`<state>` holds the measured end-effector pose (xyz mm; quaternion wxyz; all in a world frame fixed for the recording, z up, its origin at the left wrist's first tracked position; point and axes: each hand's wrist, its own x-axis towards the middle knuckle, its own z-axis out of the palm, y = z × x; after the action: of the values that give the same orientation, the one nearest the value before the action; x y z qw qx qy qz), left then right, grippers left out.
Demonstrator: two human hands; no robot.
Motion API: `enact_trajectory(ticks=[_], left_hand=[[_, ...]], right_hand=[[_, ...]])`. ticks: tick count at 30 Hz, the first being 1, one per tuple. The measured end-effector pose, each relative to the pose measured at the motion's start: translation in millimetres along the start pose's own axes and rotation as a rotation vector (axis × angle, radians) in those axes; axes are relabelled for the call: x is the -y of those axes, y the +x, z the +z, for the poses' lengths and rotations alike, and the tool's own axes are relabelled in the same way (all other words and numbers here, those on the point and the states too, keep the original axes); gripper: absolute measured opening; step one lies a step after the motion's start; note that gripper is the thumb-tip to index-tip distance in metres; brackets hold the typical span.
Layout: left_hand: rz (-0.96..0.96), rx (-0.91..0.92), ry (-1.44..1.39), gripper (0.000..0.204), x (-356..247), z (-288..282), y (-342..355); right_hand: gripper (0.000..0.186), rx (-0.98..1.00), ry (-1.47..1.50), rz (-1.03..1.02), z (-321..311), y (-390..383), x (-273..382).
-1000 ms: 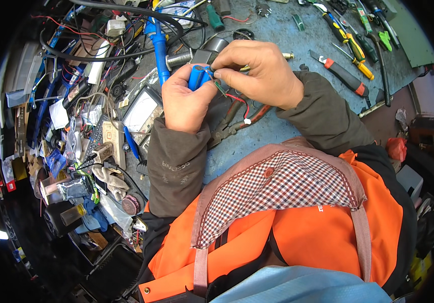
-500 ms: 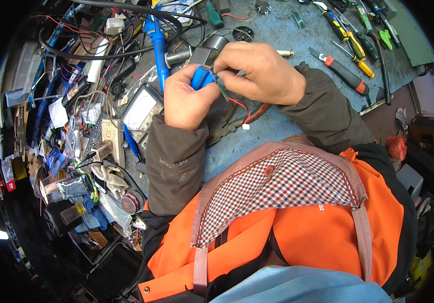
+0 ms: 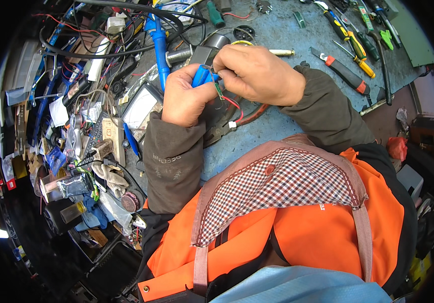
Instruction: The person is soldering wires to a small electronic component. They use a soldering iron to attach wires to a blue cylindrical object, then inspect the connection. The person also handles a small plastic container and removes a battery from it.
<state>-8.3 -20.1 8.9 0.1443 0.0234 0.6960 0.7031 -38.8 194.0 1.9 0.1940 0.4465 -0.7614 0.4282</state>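
Observation:
My left hand (image 3: 185,99) is closed round a blue battery pack (image 3: 201,76), which shows between thumb and fingers. A narrow green circuit board (image 3: 218,90) hangs at the pack's right side. From it a red wire (image 3: 239,109) curves down to a small white plug (image 3: 232,124). My right hand (image 3: 260,73) has thumb and forefinger pinched together at the pack's upper right edge. What lies between those fingertips is too small to make out. Under the hands, pliers (image 3: 220,132) with a red-orange handle lie on the blue bench top, partly hidden.
A blue soldering iron handle (image 3: 159,53) stands left of the hands beside tangled black cables (image 3: 111,53). An analog meter (image 3: 138,108) and much clutter fill the left. Rightward lie a red-and-black utility knife (image 3: 347,74), a yellow screwdriver (image 3: 364,66) and other hand tools.
The white plug and red wire have swung left, toward my left wrist. The green board hangs more upright. My left hand has shifted slightly; both hands keep their places at the pack.

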Motion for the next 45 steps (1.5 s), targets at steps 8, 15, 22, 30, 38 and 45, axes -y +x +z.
enact_trajectory(ticks=[8,15,22,30,38,45], left_hand=[[-0.019,0.0,-0.028,0.016,-3.0,1.0,-0.1],[-0.02,0.009,-0.09,0.016,-2.5,-3.4,1.1],[-0.045,0.051,-0.111,0.019,-2.3,-8.1,2.9],[-0.067,0.098,-0.1,0.02,-0.7,-9.1,3.1],[-0.065,0.109,-0.109,0.02,1.5,-7.9,3.5],[-0.06,0.112,-0.088,0.02,0.3,-7.7,3.0]], right_hand=[[0.014,0.012,0.048,0.093,1.8,-0.3,3.1],[0.015,0.017,0.132,0.123,-8.7,2.9,7.7],[0.014,0.018,0.098,0.025,-7.4,3.1,0.9],[0.01,0.018,0.067,0.019,-4.0,2.2,0.7],[0.011,0.029,0.0,0.053,1.1,-1.3,4.1],[0.01,0.012,0.148,0.18,8.2,-4.0,6.6]])
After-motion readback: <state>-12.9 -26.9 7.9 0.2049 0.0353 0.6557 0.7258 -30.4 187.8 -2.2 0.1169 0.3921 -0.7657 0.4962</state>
